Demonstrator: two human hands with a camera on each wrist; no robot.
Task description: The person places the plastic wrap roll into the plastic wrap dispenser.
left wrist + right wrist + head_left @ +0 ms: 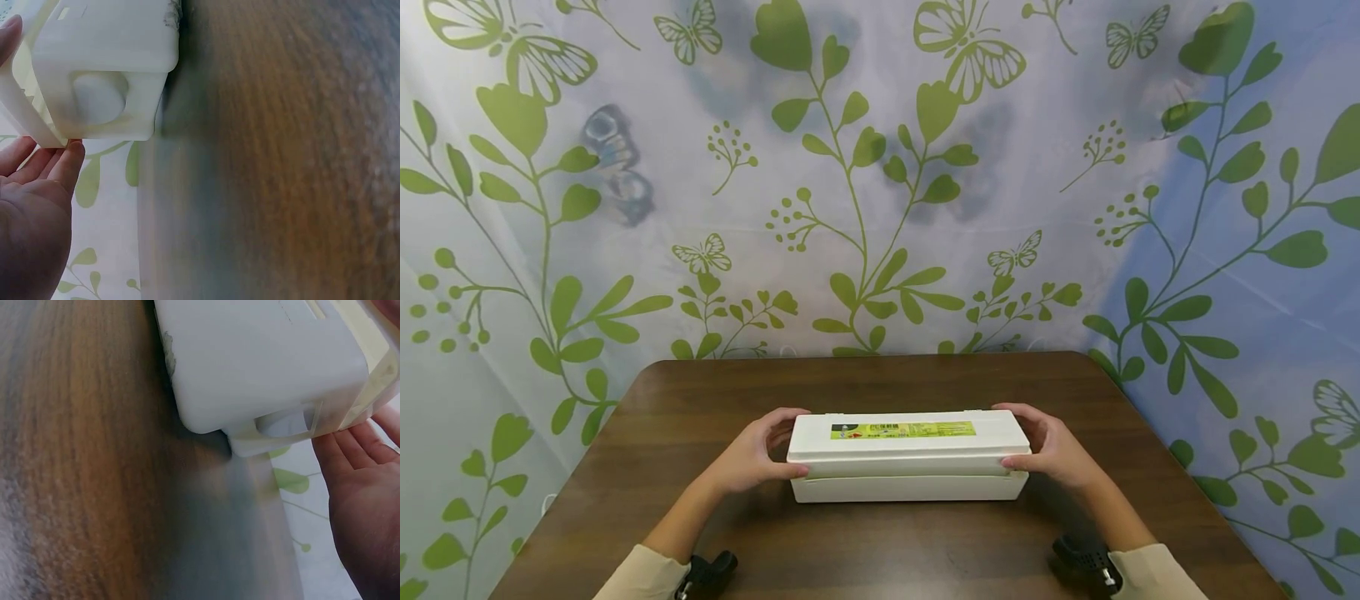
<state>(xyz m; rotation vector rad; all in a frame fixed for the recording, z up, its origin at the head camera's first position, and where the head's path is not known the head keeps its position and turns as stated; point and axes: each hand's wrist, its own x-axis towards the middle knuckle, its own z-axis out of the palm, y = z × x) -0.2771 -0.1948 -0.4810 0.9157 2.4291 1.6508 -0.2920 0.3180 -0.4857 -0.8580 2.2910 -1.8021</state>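
Observation:
A long white cling film box (907, 489) with a hinged-looking lid (902, 446) sits on the table, its long side facing me. A yellow-green label (902, 430) runs along the lid's top. My left hand (752, 454) grips the lid's left end, thumb in front and fingers behind. At the other end my right hand (1060, 450) holds it the same way. Both wrist views show a gap between lid and body (103, 37). A round pale roll end (100, 98) shows through the end opening in the left wrist view. The box's inside is hidden.
The brown wooden table (880, 550) extends around the box on every side. Behind its far edge hangs a pale curtain (880, 183) printed with green leaves and butterflies. Black wrist straps (707, 573) sit on both forearms.

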